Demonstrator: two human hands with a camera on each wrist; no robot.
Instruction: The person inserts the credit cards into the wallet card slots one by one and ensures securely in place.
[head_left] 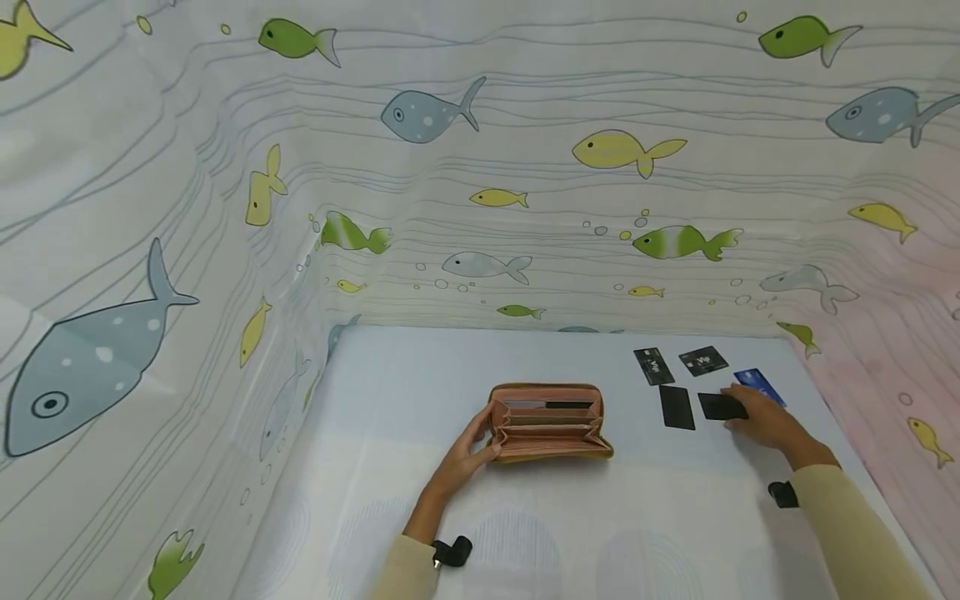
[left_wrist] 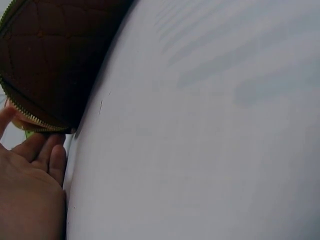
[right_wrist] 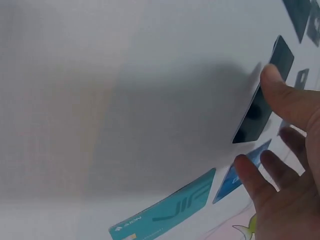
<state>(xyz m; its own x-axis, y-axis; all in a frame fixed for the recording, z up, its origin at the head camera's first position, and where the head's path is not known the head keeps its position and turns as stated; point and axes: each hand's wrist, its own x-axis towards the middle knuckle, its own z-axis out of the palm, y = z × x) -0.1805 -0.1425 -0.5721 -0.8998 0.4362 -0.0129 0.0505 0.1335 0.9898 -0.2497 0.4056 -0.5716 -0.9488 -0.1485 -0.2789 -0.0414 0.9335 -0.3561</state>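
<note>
Well, the right hand point(head_left: 765, 421) sits at the right of the frame with a black card point(head_left: 722, 406) at its fingertips. In the right wrist view the thumb point(right_wrist: 280, 87) lies along one edge of that card point(right_wrist: 262, 97), which looks tipped up off the tabletop point(head_left: 540, 517), so the grip seems a light pinch at the edge, though the far fingers are hard to make out. A card like that is thin, stiff, light and slick. Lying flat it gives little to hold, so I'd judge the edges the place to take it, lifting one side first, thumb against fingers.

The left hand point(head_left: 468, 454) rests against the left end of the open wallet point(head_left: 547, 421), lower centre, fingers relaxed and steadying rather than clutching. The wallet looks soft and padded with a zip, and it may slide on the smooth cloth. More cards lie near the right hand: another black one point(head_left: 677, 407), two marked ones point(head_left: 652, 365) behind, and a blue one point(head_left: 759, 385).
</note>
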